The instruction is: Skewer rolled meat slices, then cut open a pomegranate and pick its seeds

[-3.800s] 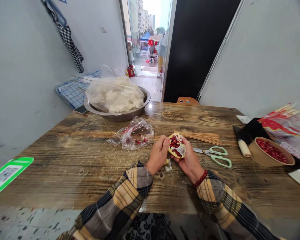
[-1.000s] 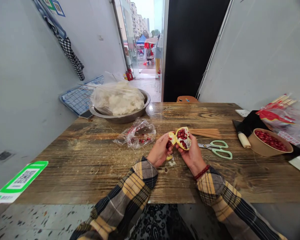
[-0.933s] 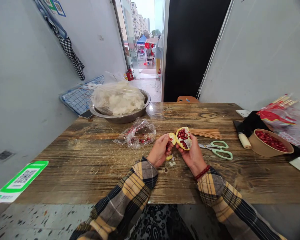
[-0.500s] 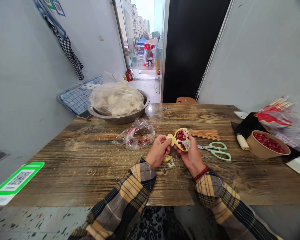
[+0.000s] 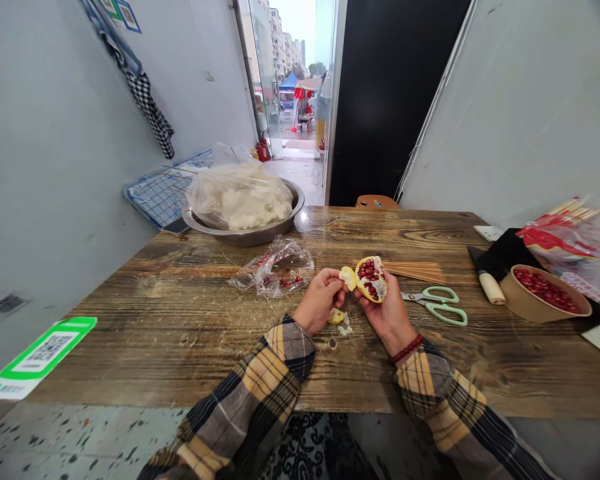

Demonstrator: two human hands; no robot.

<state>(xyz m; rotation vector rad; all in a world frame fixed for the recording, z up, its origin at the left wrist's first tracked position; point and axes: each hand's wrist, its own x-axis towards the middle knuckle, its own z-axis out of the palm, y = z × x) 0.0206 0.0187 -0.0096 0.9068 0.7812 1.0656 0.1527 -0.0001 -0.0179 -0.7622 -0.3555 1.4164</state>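
Note:
Above the middle of the wooden table, my right hand (image 5: 391, 316) is wrapped round a piece of pomegranate (image 5: 371, 279), its red seeds and white pith facing up. My left hand (image 5: 321, 300) pinches a yellow flap of peel (image 5: 349, 277) at the fruit's left side. The flap touches the fruit; whether it is still joined I cannot tell. Below the hands, small scraps of peel and pith (image 5: 337, 317) lie on the table. A crumpled clear plastic bag (image 5: 280, 268) with some red seeds lies left of my left hand.
Green-handled scissors (image 5: 443, 305) and thin wooden sticks (image 5: 415, 270) lie right of my hands. Farther right are a knife handle (image 5: 491, 288), a paper bowl of red seeds (image 5: 517, 303) and bagged skewers (image 5: 563, 233). A metal basin (image 5: 253, 236) holding a bag stands back left.
The yellow flap is tilted a little more outward, with more of its pale inside showing. The view has shifted slightly. Both hands keep their hold.

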